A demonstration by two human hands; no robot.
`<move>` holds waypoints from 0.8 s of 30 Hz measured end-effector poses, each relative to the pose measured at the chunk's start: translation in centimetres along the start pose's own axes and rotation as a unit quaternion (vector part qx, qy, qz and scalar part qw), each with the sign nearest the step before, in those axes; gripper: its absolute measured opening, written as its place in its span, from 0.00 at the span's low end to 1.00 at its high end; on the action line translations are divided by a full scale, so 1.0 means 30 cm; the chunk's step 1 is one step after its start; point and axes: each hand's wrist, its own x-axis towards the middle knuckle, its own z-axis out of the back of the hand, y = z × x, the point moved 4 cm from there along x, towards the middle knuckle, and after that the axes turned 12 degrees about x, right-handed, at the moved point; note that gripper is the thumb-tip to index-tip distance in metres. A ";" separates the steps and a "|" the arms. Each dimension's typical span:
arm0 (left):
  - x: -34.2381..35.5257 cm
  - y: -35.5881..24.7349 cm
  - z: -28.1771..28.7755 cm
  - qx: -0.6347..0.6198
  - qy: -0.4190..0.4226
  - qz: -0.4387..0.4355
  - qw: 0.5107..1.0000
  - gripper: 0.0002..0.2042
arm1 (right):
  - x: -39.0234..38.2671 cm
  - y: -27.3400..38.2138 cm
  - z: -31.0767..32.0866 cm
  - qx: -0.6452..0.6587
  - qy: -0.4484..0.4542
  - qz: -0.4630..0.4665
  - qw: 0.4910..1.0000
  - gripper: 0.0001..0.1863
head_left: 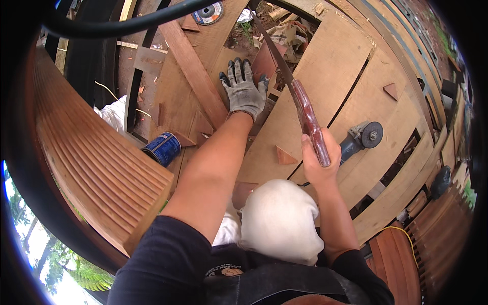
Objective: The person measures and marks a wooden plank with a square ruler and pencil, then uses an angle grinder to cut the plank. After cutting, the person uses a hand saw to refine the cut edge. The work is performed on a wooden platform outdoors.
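Note:
My left hand (pixel 244 90), in a grey glove with dark fingertips, lies flat with its fingers spread on the boards, beside a narrow reddish plank (pixel 195 71). Bare and closed, my right hand (pixel 323 157) grips a glossy brown wooden handle (pixel 307 117). From that handle a long, thin, dark, slightly curved blade (pixel 274 51) points away from me; seen nearly edge-on, it could be a saw or a machete, I cannot tell which. The blade passes to the right of my gloved hand, apart from it. A reddish triangular offcut (pixel 285 156) lies left of my right hand.
An angle grinder (pixel 358 141) rests on the slatted planks at right. A blue can (pixel 162 148) lies at left, near a grooved timber (pixel 101 152). A flap disc (pixel 208 12) and another triangular offcut (pixel 390 91) lie further out. Gaps separate some planks.

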 end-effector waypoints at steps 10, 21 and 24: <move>0.006 -0.016 0.034 0.010 0.024 -0.013 1.000 0.37 | -0.068 0.069 0.069 -0.028 -0.012 0.001 1.000 0.06; 0.003 -0.034 0.072 -0.024 0.013 -0.024 0.999 0.49 | 0.037 -0.070 -0.030 -0.030 0.003 0.047 0.998 0.07; -0.015 -0.025 0.052 -0.012 -0.001 -0.009 1.000 0.53 | 0.030 -0.093 -0.039 -0.006 0.018 0.074 0.997 0.06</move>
